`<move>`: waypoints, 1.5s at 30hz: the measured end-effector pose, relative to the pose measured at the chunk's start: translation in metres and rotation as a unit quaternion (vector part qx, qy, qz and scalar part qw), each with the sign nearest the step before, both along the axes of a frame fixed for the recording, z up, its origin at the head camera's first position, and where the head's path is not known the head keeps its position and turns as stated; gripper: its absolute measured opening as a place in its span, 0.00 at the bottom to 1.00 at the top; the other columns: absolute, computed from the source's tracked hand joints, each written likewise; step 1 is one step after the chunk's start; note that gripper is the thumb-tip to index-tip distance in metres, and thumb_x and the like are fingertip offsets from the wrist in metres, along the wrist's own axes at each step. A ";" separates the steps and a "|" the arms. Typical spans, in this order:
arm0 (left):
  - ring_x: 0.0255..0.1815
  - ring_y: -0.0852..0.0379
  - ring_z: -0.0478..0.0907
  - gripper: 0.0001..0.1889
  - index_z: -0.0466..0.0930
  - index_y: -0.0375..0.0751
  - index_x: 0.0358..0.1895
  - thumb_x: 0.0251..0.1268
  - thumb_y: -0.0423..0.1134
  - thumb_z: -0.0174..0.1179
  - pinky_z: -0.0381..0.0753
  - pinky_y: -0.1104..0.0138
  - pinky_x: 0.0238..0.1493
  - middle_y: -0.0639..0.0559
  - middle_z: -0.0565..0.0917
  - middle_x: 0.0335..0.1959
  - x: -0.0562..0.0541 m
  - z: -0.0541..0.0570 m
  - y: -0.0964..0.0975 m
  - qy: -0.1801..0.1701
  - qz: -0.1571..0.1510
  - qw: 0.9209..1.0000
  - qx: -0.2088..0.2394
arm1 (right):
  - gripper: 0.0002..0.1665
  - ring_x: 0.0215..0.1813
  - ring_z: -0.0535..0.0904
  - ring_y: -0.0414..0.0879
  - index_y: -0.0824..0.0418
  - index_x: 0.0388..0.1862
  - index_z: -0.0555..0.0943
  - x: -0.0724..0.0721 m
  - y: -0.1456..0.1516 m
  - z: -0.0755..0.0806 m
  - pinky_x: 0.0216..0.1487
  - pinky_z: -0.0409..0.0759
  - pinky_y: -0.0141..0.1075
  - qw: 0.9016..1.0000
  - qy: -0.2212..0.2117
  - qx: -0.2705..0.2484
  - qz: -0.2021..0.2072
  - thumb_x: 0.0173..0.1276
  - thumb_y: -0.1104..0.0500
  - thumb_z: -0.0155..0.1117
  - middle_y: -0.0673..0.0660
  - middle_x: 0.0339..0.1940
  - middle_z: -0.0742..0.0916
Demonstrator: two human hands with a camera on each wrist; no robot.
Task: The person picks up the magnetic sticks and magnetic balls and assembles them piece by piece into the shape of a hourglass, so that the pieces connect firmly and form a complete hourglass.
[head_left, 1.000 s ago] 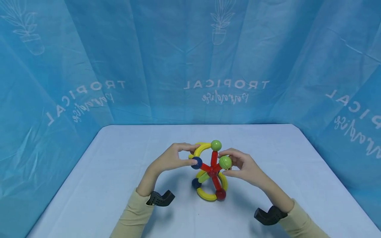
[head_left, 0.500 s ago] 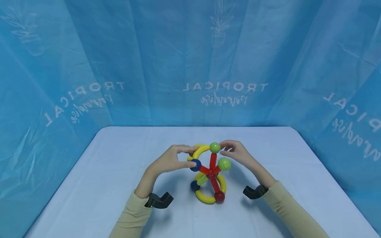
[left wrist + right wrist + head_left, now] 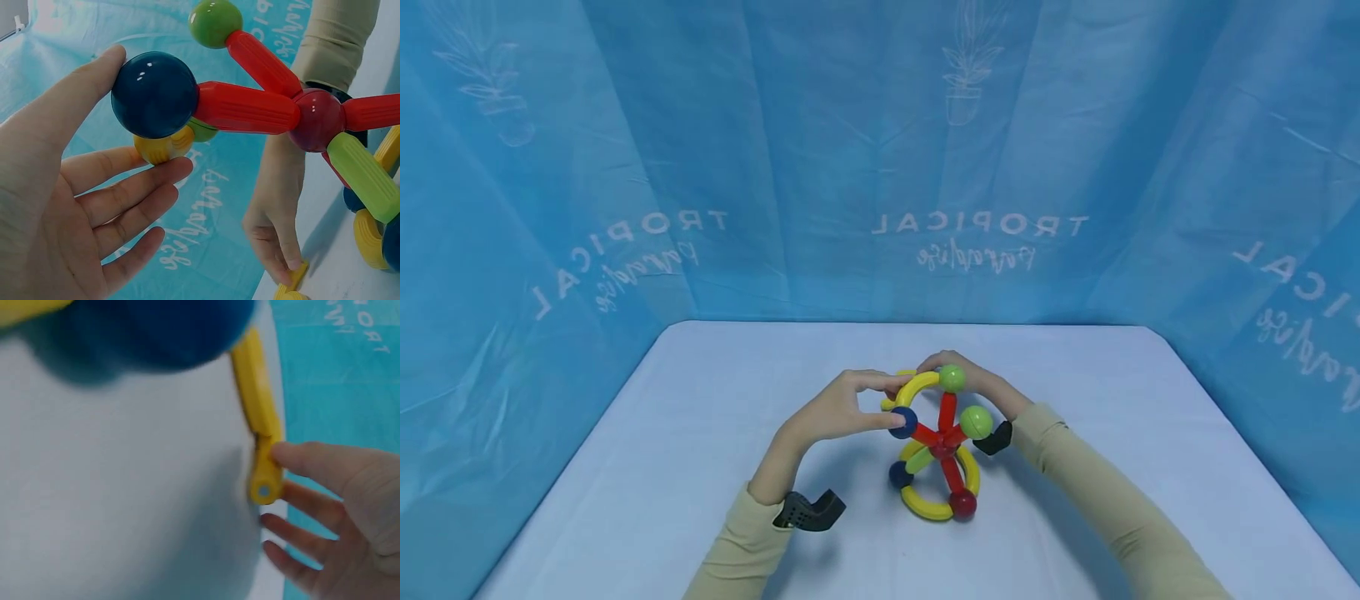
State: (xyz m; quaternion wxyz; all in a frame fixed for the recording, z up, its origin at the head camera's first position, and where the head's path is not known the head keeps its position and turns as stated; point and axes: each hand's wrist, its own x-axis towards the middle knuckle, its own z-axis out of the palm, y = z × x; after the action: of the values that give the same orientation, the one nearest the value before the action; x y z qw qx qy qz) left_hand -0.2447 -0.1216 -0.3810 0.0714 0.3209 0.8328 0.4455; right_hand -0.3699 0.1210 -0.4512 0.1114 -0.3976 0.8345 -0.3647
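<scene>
A magnetic ball-and-stick toy stands on the table, its red sticks (image 3: pixel 948 412) meeting at a dark red ball (image 3: pixel 317 120). My left hand (image 3: pixel 827 408) holds its upper left corner. The thumb presses the blue ball (image 3: pixel 154 94), and the fingertips lie against the yellow curved stick (image 3: pixel 916 385) behind it. Green balls (image 3: pixel 976 422) cap other sticks. Behind the toy, my right hand (image 3: pixel 350 500) pinches the end of a loose-looking yellow curved stick (image 3: pixel 256 394) between thumb and index finger. The toy partly hides that hand in the head view.
Below, a ring of yellow curved sticks (image 3: pixel 925 506) with a blue ball (image 3: pixel 901 475) and a red ball (image 3: pixel 963 504) forms the toy's base on the white table (image 3: pixel 737 350). A blue curtain (image 3: pixel 820 167) hangs behind and along both sides.
My right hand has left the front green ball, passed behind the toy and gone left to the yellow curved stick, which it pinches. The left hand keeps its hold.
</scene>
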 end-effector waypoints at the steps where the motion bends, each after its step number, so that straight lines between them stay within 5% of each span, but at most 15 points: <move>1: 0.50 0.56 0.73 0.28 0.75 0.48 0.63 0.57 0.47 0.66 0.72 0.55 0.54 0.54 0.83 0.44 0.000 0.000 0.001 0.000 -0.002 1.000 0.000 | 0.14 0.48 0.81 0.54 0.69 0.46 0.83 0.000 0.001 -0.001 0.56 0.77 0.45 1.000 0.003 -0.003 -0.009 0.67 0.64 0.56 0.65 0.45 0.87; 6: 0.50 0.54 0.73 0.29 0.73 0.48 0.64 0.58 0.47 0.66 0.74 0.58 0.52 0.52 0.82 0.45 0.000 0.001 0.002 0.002 -0.013 1.000 0.003 | 0.06 0.31 0.77 0.42 0.64 0.33 0.87 0.000 0.007 -0.011 0.43 0.78 0.32 0.994 0.047 0.017 -0.094 0.59 0.65 0.65 0.57 0.28 0.88; 11: 0.51 0.50 0.75 0.30 0.72 0.46 0.65 0.58 0.47 0.66 0.75 0.59 0.52 0.51 0.82 0.46 -0.001 0.000 0.001 0.006 -0.015 1.000 0.000 | 0.03 0.24 0.72 0.42 0.61 0.23 0.84 0.005 0.015 -0.014 0.38 0.77 0.34 0.981 0.044 0.065 -0.179 0.54 0.66 0.67 0.53 0.17 0.82; 19: 0.50 0.56 0.74 0.29 0.73 0.47 0.64 0.57 0.46 0.66 0.75 0.61 0.51 0.52 0.82 0.46 -0.002 -0.001 0.000 0.009 -0.007 1.000 -0.002 | 0.16 0.39 0.77 0.48 0.64 0.39 0.82 0.023 0.040 -0.013 0.41 0.78 0.39 0.954 -0.021 0.082 -0.286 0.49 0.65 0.72 0.58 0.35 0.84; 25: 0.50 0.53 0.74 0.30 0.73 0.47 0.64 0.57 0.46 0.67 0.75 0.60 0.51 0.52 0.82 0.45 -0.002 -0.001 0.001 0.004 -0.003 1.000 -0.002 | 0.25 0.35 0.76 0.47 0.68 0.53 0.78 0.031 0.071 -0.011 0.31 0.78 0.33 0.934 -0.076 0.034 -0.347 0.54 0.66 0.67 0.65 0.43 0.81; 30: 0.51 0.51 0.74 0.30 0.73 0.47 0.64 0.57 0.46 0.67 0.75 0.59 0.51 0.51 0.82 0.46 -0.001 0.001 0.001 0.000 -0.001 1.000 -0.005 | 0.25 0.35 0.78 0.43 0.70 0.57 0.75 0.040 0.084 0.005 0.36 0.81 0.34 0.924 -0.131 -0.016 -0.358 0.62 0.60 0.63 0.66 0.47 0.81; 34: 0.51 0.52 0.74 0.30 0.73 0.45 0.64 0.58 0.46 0.66 0.74 0.59 0.51 0.50 0.82 0.46 0.001 0.003 -0.001 0.004 -0.004 1.000 0.001 | 0.28 0.37 0.78 0.42 0.67 0.61 0.73 0.051 0.080 0.031 0.40 0.79 0.31 0.927 -0.158 -0.048 -0.338 0.65 0.55 0.62 0.63 0.46 0.81; 45: 0.51 0.50 0.74 0.29 0.73 0.45 0.64 0.57 0.45 0.67 0.73 0.57 0.53 0.51 0.82 0.45 0.000 0.001 0.001 0.007 -0.006 1.000 0.001 | 0.29 0.39 0.81 0.43 0.65 0.64 0.69 0.113 0.052 0.094 0.44 0.80 0.32 0.939 -0.147 -0.139 -0.279 0.66 0.56 0.61 0.58 0.41 0.76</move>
State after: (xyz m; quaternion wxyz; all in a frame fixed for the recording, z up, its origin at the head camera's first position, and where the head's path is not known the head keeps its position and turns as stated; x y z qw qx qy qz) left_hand -0.2451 -0.1209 -0.3802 0.0676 0.3292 0.8308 0.4436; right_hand -0.2573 0.1731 -0.3576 0.0708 -0.1022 0.8273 -0.5479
